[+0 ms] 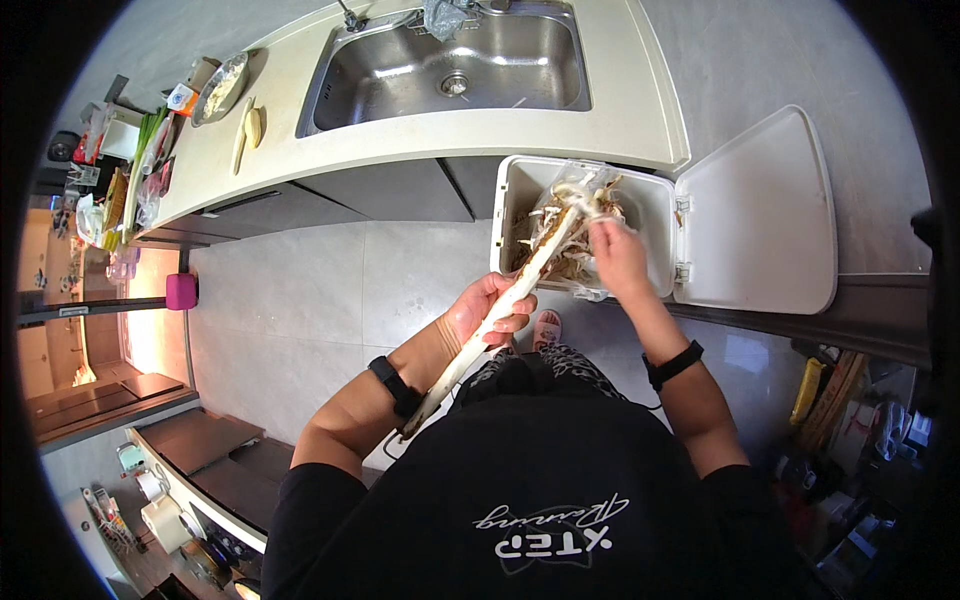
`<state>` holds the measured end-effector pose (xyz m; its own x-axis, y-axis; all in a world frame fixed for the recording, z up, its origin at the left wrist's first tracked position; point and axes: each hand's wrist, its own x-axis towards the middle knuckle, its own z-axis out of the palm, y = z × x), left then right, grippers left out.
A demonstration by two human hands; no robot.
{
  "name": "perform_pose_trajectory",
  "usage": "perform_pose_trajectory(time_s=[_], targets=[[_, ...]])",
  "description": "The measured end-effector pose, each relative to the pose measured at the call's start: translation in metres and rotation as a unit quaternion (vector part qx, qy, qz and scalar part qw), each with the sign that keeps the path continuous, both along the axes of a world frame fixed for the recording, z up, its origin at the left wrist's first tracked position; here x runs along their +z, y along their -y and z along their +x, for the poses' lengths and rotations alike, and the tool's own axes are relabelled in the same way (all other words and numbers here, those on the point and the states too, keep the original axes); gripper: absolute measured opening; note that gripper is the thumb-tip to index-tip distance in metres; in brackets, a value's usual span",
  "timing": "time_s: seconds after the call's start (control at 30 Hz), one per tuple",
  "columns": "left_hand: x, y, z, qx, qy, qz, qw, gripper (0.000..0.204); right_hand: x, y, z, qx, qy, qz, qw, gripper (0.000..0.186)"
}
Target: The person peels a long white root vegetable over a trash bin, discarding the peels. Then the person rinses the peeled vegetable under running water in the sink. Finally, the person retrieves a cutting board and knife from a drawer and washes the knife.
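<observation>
In the head view, our left hand (492, 308) grips a long pale root (465, 360), brown-patched, its far end over a white bin (655, 228) of peelings (573, 262); our right hand (618, 258) closes on a blurred pale tool (588, 203); far left, a metal bowl (213, 119) holds whitish pieces (222, 90)

A long pale root (466, 362), partly peeled, brown-patched, slants over a white bin (657, 238).

I am holding the left hand (474, 306) curled; the right hand (618, 260) is sitting farther forward, likewise curled. Left forearm (418, 352) and right forearm (660, 328) are slanting inward.
</observation>
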<state>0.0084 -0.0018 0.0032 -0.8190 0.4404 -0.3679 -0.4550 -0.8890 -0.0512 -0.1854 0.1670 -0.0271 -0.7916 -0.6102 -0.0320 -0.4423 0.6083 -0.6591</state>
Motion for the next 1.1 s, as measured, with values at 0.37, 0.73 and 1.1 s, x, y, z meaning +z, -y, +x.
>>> perform_pose_trajectory(time_s=[0.37,0.73,1.1], targets=[[0.016,-0.003,-0.021,-0.039,-0.012,-0.305,0.951,0.065,0.021,-0.006,0.033,0.069,-0.139,0.003,0.988,0.025],[0.014,-0.005,-0.025,-0.069,0.003,-0.259,0.963,0.056,0.019,-0.011,0.029,0.171,-0.085,0.009,0.982,0.022],[0.019,-0.012,-0.026,-0.074,-0.043,-0.391,0.917,0.063,0.003,-0.021,-0.018,-0.050,-0.083,0.036,0.995,0.034]])
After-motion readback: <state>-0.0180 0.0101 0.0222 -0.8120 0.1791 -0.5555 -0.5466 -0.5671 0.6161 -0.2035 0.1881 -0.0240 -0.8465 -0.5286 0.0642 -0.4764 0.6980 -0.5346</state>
